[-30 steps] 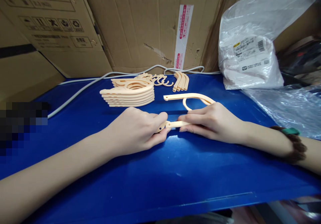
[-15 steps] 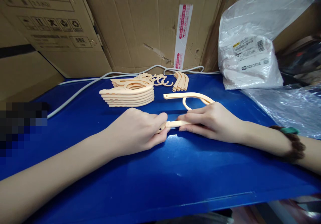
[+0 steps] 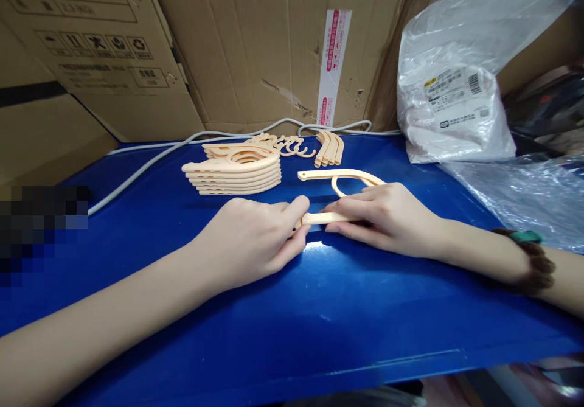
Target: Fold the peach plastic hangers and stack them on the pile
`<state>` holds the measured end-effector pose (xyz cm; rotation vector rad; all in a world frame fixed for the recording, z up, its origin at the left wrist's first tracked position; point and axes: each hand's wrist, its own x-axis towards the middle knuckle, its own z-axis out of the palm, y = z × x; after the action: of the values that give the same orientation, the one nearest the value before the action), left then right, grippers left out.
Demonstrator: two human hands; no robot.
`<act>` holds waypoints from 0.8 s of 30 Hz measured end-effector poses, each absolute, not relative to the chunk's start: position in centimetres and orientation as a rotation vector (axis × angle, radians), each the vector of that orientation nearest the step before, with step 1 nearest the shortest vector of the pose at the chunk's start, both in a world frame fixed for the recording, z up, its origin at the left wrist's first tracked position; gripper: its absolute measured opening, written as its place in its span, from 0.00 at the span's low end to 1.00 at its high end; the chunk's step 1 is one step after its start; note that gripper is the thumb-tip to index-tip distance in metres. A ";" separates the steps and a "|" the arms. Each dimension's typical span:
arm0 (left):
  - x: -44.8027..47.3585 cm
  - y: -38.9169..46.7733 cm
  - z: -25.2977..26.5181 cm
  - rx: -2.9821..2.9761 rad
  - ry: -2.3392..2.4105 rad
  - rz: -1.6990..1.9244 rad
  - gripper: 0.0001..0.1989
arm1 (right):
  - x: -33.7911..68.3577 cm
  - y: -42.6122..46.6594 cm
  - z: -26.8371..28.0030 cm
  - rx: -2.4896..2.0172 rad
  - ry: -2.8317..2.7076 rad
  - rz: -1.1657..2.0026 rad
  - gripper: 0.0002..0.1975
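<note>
My left hand (image 3: 264,236) is closed, thumb over forefinger, on the end of a cream plastic hanger part that its fingers mostly cover. A straight cream hanger arm (image 3: 322,218) runs from that end into my right hand (image 3: 378,218), whose fingers pinch it. The two pieces meet at my left fingertips; whether they are locked together I cannot tell. Just behind my right hand lies another curved hanger piece (image 3: 319,175) with a loop, partly hidden by the hand. A stack of several cream hanger pieces (image 3: 237,176) sits beyond my left hand.
Behind the stack lie loose cream hooks (image 3: 292,145) and several short curved pieces (image 3: 329,149). A grey cable (image 3: 137,182) crosses the back of the blue table (image 3: 292,334). Cardboard boxes (image 3: 250,54) wall off the rear. A white plastic bag (image 3: 456,115) stands at the right.
The joined ends and the straight hanger arm have risen slightly. My left fingers have shifted a little right and cover more of the end. The other pieces lie as before.
</note>
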<state>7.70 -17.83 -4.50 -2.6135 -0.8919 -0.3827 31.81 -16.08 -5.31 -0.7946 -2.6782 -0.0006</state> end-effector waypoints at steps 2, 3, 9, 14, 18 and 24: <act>7.7 -17.9 -4.5 -2.599 -0.914 -0.377 0.12 | 31.7 -16.1 -5.3 -0.790 -2.655 -0.033 0.15; 7.6 -17.9 -4.5 -2.593 -0.920 -0.378 0.13 | 31.7 -16.1 -5.3 -0.784 -2.631 -0.062 0.15; 7.6 -17.7 -4.4 -2.552 -0.927 -0.403 0.13 | 31.7 -16.3 -4.6 -0.723 -2.501 -0.218 0.13; 7.7 -17.8 -4.6 -2.570 -0.943 -0.376 0.13 | 31.8 -16.0 -4.1 -0.827 -2.355 -0.191 0.09; 7.7 -17.7 -4.7 -2.546 -0.952 -0.382 0.13 | 32.2 -15.2 -4.4 -0.930 -2.208 0.030 0.11; 7.7 -17.8 -4.6 -2.567 -0.951 -0.369 0.14 | 32.4 -14.2 -5.1 -1.028 -2.150 0.375 0.18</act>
<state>7.67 -17.77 -4.58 -2.5675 -0.9506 -0.3685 32.43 -14.23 -5.12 -1.0279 -2.1497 0.3748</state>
